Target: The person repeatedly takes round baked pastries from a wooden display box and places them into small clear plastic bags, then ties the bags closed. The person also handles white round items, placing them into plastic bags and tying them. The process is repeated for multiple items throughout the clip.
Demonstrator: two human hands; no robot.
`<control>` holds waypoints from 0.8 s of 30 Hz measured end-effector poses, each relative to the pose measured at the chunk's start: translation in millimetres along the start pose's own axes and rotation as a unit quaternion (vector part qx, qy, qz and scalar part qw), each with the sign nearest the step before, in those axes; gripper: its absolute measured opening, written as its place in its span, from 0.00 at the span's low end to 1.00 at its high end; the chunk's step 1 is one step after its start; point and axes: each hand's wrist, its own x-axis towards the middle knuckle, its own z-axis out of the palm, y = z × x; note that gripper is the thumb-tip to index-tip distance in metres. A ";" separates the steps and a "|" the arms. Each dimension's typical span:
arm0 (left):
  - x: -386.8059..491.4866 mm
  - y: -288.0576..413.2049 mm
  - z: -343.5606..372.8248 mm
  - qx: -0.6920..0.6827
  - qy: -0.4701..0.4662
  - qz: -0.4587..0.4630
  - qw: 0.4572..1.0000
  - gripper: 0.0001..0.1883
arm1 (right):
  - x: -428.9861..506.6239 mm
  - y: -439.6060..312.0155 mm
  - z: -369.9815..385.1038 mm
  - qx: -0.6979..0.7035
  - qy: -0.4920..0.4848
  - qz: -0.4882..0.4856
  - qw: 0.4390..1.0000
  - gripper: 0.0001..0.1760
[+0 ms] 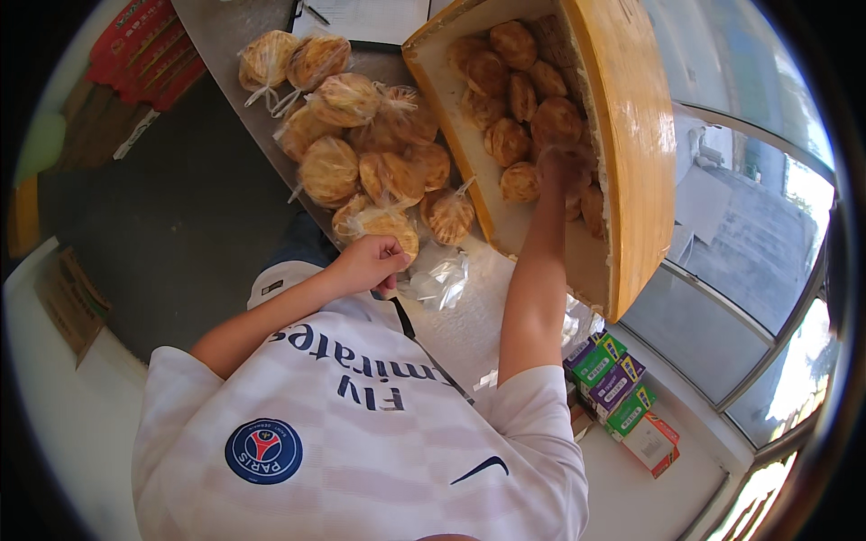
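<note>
My right hand (567, 168) reaches deep into a yellow-sided foam box (632, 169) holding several round golden flatbreads (556, 120). It is among the breads, dim and blurred, so its grip is unclear. My left hand (373, 262) hovers at the near edge of the table (473, 324), its fingers curled with thumb against forefinger. Whether anything thin is pinched there cannot be made out. Just beyond it lies a bagged flatbread (389, 226), part of a pile of breads in knotted clear plastic bags (329, 172). Crumpled clear plastic bags (440, 278) rest right of my left hand.
A clipboard with paper (365, 20) and a pen (316, 15) lies at the table's far end. Several green and purple boxes (612, 385) stand at lower right, by the window (737, 196). A cardboard piece (71, 304) is at far left, red packaging (145, 54) at upper left.
</note>
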 end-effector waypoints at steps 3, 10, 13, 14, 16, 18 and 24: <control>-1.9 8.3 -11.7 -0.024 0.003 -0.019 1.000 0.12 | 20.1 -9.4 22.9 0.047 -0.030 0.046 0.997 0.35; 3.4 16.5 -38.1 -0.064 0.042 -0.014 0.997 0.12 | 28.4 -15.2 35.2 0.359 -0.038 0.154 0.920 0.32; 5.4 25.6 -41.6 -0.062 0.049 -0.015 0.997 0.12 | -6.5 -12.5 29.1 0.185 0.083 0.076 0.976 0.30; 6.2 28.2 -42.2 -0.056 0.050 -0.019 0.997 0.12 | -4.1 -1.9 38.7 0.174 0.097 0.077 0.977 0.28; 9.0 26.8 -42.9 -0.057 0.041 -0.016 0.997 0.12 | -6.7 25.3 61.9 0.148 0.123 0.081 0.978 0.26; 13.0 25.2 -42.4 -0.060 0.037 -0.015 0.997 0.11 | -29.3 35.1 66.6 0.228 0.156 0.056 0.959 0.21; 22.8 34.9 -34.7 -0.031 0.030 -0.032 0.999 0.11 | -77.5 72.3 61.1 0.337 0.175 -0.070 0.922 0.23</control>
